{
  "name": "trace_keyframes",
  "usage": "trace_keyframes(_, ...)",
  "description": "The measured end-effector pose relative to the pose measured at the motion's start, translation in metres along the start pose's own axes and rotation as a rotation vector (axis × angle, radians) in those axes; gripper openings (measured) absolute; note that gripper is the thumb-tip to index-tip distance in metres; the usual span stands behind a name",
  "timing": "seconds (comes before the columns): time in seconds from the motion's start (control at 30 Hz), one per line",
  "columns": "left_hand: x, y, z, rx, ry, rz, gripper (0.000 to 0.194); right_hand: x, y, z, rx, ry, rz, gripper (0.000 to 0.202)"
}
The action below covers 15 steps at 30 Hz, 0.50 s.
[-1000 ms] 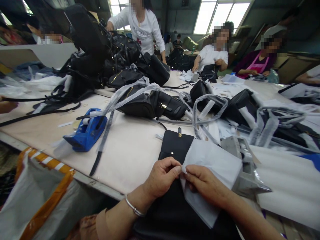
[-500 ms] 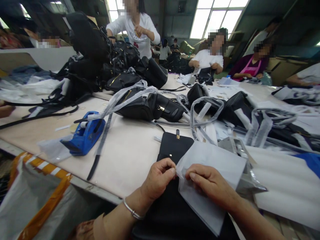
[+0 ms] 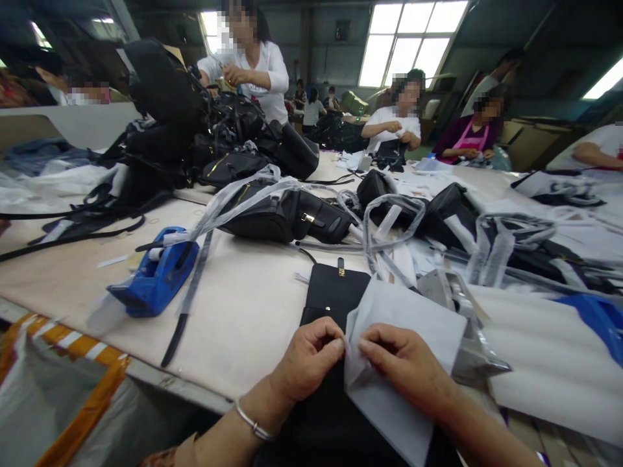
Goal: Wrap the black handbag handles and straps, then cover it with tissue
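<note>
My left hand (image 3: 315, 353) is closed in a pinch at the left edge of a thin, translucent white sheet (image 3: 413, 318), which may be tissue paper or a plastic bag. Thumb and forefinger of my right hand (image 3: 403, 360) pinch the same sheet a little farther right, bunching it between the hands. Under both hands lies a black bag (image 3: 335, 415). Its flap (image 3: 335, 285), with a small gold clasp, extends away from me on the table. A silver bangle (image 3: 253, 420) circles my left wrist.
A blue tape dispenser (image 3: 158, 275) sits on the table at left, with a plastic-wrapped strap (image 3: 197, 272) beside it. To the right are a grey tape dispenser (image 3: 445, 292) and white foam sheet (image 3: 545, 363). Black bags (image 3: 263, 214) lie beyond. Several people work across the table.
The view has shifted slightly, so the table things appear a little lower and farther left. Both hands keep pinching the sheet, its left edge now more bunched.
</note>
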<state>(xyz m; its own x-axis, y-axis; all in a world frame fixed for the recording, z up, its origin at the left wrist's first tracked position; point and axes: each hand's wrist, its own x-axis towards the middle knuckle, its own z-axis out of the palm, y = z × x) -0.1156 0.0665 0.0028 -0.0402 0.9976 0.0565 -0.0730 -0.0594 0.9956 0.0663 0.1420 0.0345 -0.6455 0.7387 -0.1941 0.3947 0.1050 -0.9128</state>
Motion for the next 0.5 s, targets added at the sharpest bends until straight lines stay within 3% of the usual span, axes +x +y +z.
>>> trace_keyframes(0.13, 0.001, -0.008, -0.002, -0.181, 0.066, -0.005, 0.019, -0.014, 0.001, -0.021, 0.014, 0.186, -0.218, 0.025)
trace_keyframes(0.23, 0.003, -0.012, -0.002, -0.323, 0.124, -0.106, 0.019, -0.029, 0.001, -0.029, 0.169, 0.133, -0.323, 0.019)
trace_keyframes(0.37, 0.006, -0.009, 0.000, -0.438, 0.154, -0.212, 0.021, -0.044, 0.007, -0.020, 0.526, 0.066, -0.295, 0.027)
trace_keyframes(0.5, 0.008, -0.009, -0.005, -0.423, 0.208, -0.301, 0.023, -0.058, 0.022, -0.017, 0.625, 0.242, -0.185, 0.036)
